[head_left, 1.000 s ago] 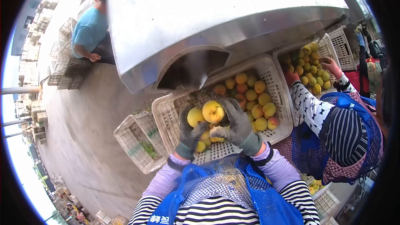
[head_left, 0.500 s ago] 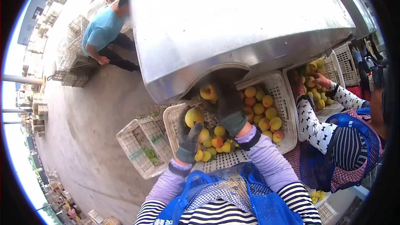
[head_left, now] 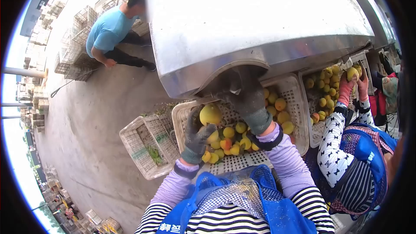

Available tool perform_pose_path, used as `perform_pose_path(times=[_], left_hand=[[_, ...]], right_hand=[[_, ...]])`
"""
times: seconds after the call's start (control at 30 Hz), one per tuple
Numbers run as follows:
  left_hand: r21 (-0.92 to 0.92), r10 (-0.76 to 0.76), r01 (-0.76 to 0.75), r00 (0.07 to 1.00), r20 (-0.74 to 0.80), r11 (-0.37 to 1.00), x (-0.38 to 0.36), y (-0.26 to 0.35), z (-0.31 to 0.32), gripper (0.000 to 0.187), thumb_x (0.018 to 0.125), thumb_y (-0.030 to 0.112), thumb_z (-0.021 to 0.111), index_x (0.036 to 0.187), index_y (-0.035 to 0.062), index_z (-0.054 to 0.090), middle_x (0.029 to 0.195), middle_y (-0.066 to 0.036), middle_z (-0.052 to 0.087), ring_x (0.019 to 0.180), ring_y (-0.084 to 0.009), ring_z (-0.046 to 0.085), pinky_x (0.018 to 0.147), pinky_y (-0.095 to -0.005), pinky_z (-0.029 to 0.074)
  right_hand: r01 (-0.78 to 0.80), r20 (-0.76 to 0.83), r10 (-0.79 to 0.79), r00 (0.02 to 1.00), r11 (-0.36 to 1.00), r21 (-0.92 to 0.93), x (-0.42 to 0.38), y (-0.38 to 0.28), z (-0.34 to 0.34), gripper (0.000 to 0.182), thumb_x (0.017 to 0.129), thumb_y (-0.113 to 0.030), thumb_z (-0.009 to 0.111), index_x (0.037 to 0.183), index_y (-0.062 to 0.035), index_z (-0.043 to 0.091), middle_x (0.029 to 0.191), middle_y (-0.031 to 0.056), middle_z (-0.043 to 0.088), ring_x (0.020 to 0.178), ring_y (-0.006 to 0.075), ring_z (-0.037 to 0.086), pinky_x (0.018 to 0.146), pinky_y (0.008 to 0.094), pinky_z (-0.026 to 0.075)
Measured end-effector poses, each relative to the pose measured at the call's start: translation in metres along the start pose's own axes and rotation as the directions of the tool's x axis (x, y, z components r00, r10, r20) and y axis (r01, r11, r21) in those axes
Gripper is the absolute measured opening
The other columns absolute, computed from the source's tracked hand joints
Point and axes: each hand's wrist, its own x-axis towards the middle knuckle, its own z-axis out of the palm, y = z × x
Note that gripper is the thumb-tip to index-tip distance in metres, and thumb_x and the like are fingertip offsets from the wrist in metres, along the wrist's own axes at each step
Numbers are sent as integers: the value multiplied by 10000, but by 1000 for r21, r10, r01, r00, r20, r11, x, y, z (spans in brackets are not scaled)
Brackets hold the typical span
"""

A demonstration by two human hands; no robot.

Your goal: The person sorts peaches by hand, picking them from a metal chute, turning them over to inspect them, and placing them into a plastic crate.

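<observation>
My left hand, in a dark grey glove, is closed round a large yellow peach above the near left part of a white plastic crate. My right hand, gloved the same way, reaches over the crate to the arched opening of a metal machine. Its fingers lie in shadow there, and whether they hold anything is hidden. Below both hands, several yellow and red peaches lie in the crate, some of them behind my right hand.
The metal machine overhangs the crate's far side. Left of the crate stands another white crate with green leaves. A co-worker's pink-gloved hands hold a peach over a crate at right. A person in blue is beyond the machine's left side.
The peach seen at the machine's opening is no longer visible. My left hand still holds its peach. The co-worker's hands have risen from their crate with a peach, and the person in blue has shifted slightly.
</observation>
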Motion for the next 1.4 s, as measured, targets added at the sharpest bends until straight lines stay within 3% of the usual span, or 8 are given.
perform_pose_path(times=[0.1,0.3,0.47,0.57,0.63,1.0,1.27,1.4], left_hand=[[-179,-126,147,984,123,973,-7,-5,-12,644,922,434,645,1361,-5,477,1259,-130,585,1111,-250,589,971,-381,485],[-244,-199,237,965,172,940,-5,8,9,831,923,691,485,1350,-22,494,1274,-161,593,1141,-296,591,995,-423,474],[273,108,-133,989,101,953,-6,1,3,495,1050,380,468,1352,-9,520,1324,-150,567,1163,-245,579,1011,-372,462],[558,359,-489,872,333,670,1,-5,-2,318,1077,103,365,1301,-64,517,1328,-203,538,1078,-291,602,947,-371,497],[247,125,-146,987,98,958,2,7,14,340,1075,184,404,1286,-43,545,1333,-174,539,1075,-262,603,929,-355,495],[-141,-216,209,976,-32,968,10,11,22,671,1007,596,396,1339,26,521,1092,-134,665,902,-210,641,811,-328,535],[-484,-287,255,958,9,837,22,-20,-3,542,1011,431,455,1333,-1,517,1250,-152,604,1139,-265,579,1002,-420,474],[-718,-285,283,951,123,635,17,-21,1,447,1003,302,497,1326,-6,512,1295,-156,575,1237,-287,533,1111,-433,392]], right_hand=[[313,273,-326,905,945,93,-43,-7,-25,697,693,-360,863,1258,-43,608,1180,176,629,1055,345,636,881,416,540],[134,277,-206,938,956,260,-64,1,-32,698,757,-343,805,1337,-40,562,1284,185,578,1119,358,602,927,405,512],[10,294,-103,950,953,302,-73,-1,-34,681,753,-315,815,1315,-21,567,1256,214,584,1121,381,595,931,428,506],[121,135,-139,981,984,129,-86,-7,-25,691,738,-306,830,1306,-13,568,1209,224,596,1071,394,608,894,443,521],[208,92,-207,974,978,6,-83,-12,-21,690,732,-308,832,1297,-8,571,1193,224,598,1045,396,611,877,448,523],[206,-136,-260,956,925,-321,-20,15,25,470,758,-328,769,1152,-107,640,1005,122,658,866,322,652,723,418,540],[174,-63,-231,971,860,-481,20,32,44,539,732,-369,803,1159,-90,627,975,132,658,849,329,653,732,418,540],[160,105,-145,984,975,-155,1,11,-5,656,724,-412,812,1249,-79,605,1047,153,642,942,320,633,779,421,523]])
